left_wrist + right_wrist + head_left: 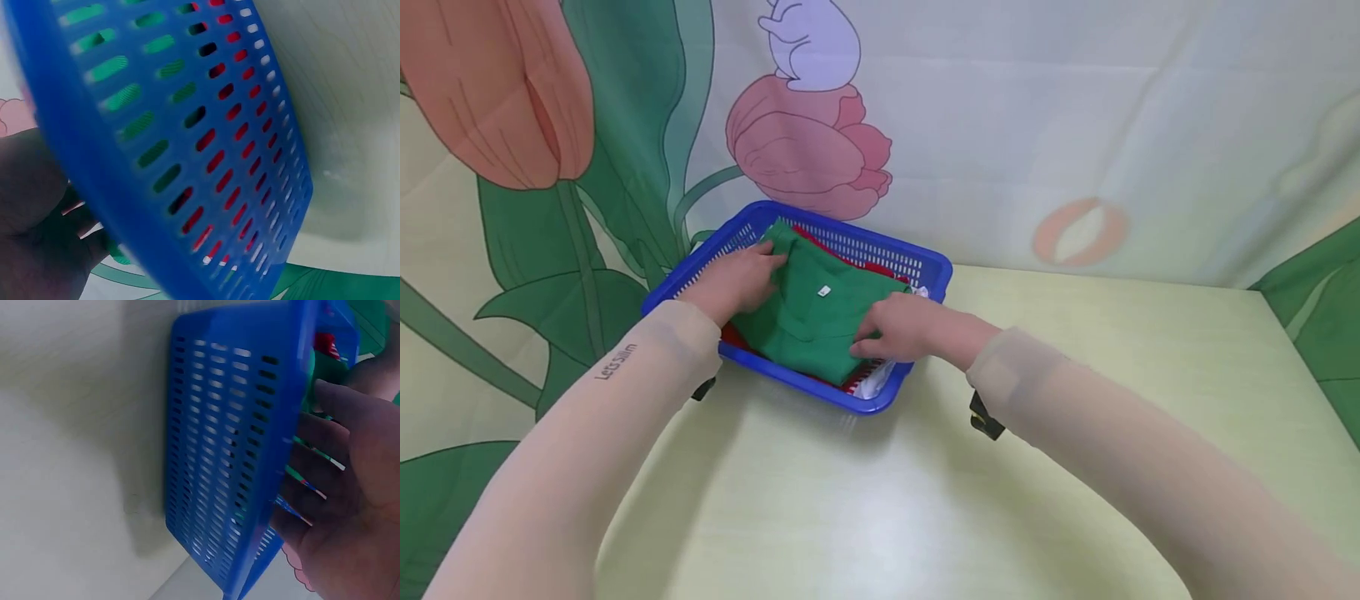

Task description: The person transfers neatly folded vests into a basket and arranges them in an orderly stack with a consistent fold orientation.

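A folded green garment (pixel 827 312) with a small white tag lies on top in a blue plastic basket (pixel 790 387). My left hand (pixel 741 279) reaches over the basket's left side and touches the garment near its creased left edge. In the left wrist view, the basket wall (pixel 219 150) hides most of its fingertips. At the garment's right edge rests my right hand (pixel 898 325), its fingers slightly bent and the thumb apart from them. The right wrist view shows that hand (pixel 356 469) just inside the basket rim, fingers loosely spread beside green cloth.
Red cloth (pixel 880 271) and white cloth (pixel 874 382) show beneath the green garment. The basket stands on a pale table (pixel 865 500), close to a hanging fabric backdrop (pixel 1000 150) printed with flowers. Dark wrist devices (pixel 985 417) sit under the sleeves.
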Tool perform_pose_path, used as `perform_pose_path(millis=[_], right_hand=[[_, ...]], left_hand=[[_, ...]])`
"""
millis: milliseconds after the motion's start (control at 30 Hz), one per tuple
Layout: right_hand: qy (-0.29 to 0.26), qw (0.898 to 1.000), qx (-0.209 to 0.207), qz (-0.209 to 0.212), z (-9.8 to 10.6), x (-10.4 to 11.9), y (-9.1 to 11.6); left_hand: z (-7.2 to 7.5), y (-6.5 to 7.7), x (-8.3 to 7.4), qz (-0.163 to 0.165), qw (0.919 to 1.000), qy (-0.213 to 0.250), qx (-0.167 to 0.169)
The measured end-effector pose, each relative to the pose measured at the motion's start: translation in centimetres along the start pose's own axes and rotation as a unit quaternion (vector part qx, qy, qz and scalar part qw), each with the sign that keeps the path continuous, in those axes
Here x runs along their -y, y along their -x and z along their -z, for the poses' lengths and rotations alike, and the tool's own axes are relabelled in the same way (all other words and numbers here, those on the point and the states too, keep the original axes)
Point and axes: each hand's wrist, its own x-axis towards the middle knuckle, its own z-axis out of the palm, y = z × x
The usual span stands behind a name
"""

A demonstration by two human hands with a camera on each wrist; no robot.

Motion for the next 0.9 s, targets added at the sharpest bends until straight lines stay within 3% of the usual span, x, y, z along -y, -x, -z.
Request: perform_pose_path(millis=[233, 433, 633, 800, 900], right_hand=[[0.029, 0.999, 0.015, -0.026, -0.9, 0.1, -0.2], [-0.03, 0.997, -0.066, 0.001, -1.0, -0.7, 1.1], [-0.076, 0.985, -0.155, 0.022, -0.9, -2.4, 4.3], [-0.099, 0.976, -0.192, -0.002, -0.7, -3.8, 6.9], [-0.102, 0.973, -0.205, -0.026, -0.7, -4.6, 8.0]], left_hand=[[-0.4, -0.4, 0.4, 0.015, 0.9998, 0.003, 0.016], [-0.3, -0.1, 0.0, 0.001, 0.9997, 0.011, -0.023], [1.2, 2.1, -1.9, -0.014, 0.9965, 0.043, -0.07], [2.0, 4.5, -4.4, 0.002, 0.9908, 0.083, -0.107], [1.8, 5.7, -6.0, 0.019, 0.9858, 0.108, -0.128]])
